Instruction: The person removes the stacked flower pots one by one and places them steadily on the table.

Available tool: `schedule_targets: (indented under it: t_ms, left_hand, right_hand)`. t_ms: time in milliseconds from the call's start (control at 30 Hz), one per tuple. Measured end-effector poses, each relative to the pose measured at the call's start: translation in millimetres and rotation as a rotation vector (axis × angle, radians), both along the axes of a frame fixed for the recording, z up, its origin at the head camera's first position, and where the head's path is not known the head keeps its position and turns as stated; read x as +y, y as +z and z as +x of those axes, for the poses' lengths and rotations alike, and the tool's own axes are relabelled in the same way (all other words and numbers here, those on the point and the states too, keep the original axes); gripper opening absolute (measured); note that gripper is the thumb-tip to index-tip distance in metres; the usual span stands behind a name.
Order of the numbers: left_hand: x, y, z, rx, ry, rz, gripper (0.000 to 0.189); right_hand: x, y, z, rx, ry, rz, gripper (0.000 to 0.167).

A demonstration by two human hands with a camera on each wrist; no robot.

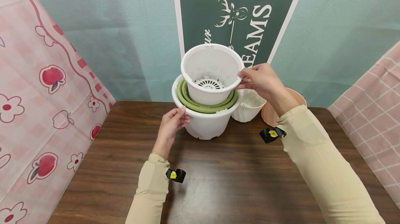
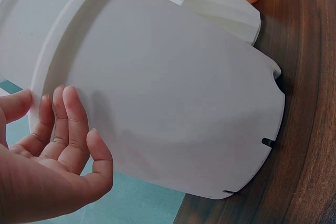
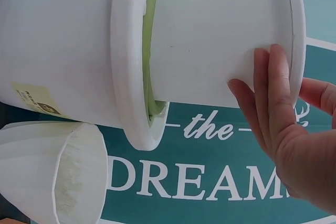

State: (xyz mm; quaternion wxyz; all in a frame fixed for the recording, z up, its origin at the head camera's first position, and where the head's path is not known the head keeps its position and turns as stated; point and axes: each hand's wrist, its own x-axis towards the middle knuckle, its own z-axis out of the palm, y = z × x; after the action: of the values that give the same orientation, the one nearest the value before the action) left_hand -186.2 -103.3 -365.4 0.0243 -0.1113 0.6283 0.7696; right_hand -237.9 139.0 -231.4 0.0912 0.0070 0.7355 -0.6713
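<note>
A large white flowerpot (image 1: 206,126) stands on the table with green pots (image 1: 200,107) nested inside it. Above them sits a smaller white flowerpot (image 1: 212,60) with a slotted bottom, its lower part inside the green rims. My right hand (image 1: 260,80) pinches the smaller pot's rim on the right side, thumb over the edge and fingers against the outer wall. With thumb and fingers, my left hand (image 1: 172,123) grips the large pot's rim at its left front. The left wrist view shows that rim (image 2: 58,40) between thumb and fingertips.
Right of the stack stand a small cream pot (image 1: 248,107) with a faceted rim and an orange pot (image 1: 270,113), partly hidden by my right arm. The brown wooden table (image 1: 225,175) meets a teal cloth backdrop (image 1: 125,43). Pink patterned cloth (image 1: 37,113) hangs at the left.
</note>
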Motion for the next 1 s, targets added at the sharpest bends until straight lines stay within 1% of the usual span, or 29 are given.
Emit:
schedule_targets:
  t_ms: [400,533,833,1000]
  left_hand:
    - [-0.4,-0.2,0.3,0.001,0.001,0.005,0.02]
    - [-0.3,0.2,0.9,0.001,0.001,0.004,0.02]
    - [-0.4,-0.6,0.4,0.004,-0.004,0.014,0.019]
    - [-0.4,-0.4,0.1,0.009,-0.006,0.02,0.019]
  right_hand:
    - [-0.2,2.4,-1.4,-0.014,-0.024,-0.042,0.011]
    - [0.8,4.4,-1.0,-0.01,-0.03,-0.057,0.011]
    - [3.6,11.8,2.2,0.004,-0.023,-0.154,0.013]
    - [5.5,18.1,5.0,0.0,-0.018,-0.173,0.014]
